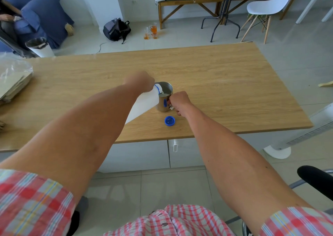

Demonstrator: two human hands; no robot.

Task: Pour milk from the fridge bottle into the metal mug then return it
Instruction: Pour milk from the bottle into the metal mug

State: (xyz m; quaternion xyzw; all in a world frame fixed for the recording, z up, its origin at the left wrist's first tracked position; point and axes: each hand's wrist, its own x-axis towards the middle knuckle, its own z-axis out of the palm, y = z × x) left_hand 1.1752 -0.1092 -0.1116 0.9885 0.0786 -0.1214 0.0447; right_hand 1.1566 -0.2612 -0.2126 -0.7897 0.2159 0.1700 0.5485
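Bottle (144, 104) tilted, neck over mug (164, 99) | left hand (142, 81) grips bottle | right hand (180, 100) grips mug handle

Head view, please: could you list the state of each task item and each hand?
Milk bottle: uncapped, tilted, mouth over the mug, pouring.
Metal mug: upright on the wooden table, partly filled with milk.
Blue cap: off, lying on the table.
Left hand: gripping the bottle.
Right hand: closed on the mug's handle.
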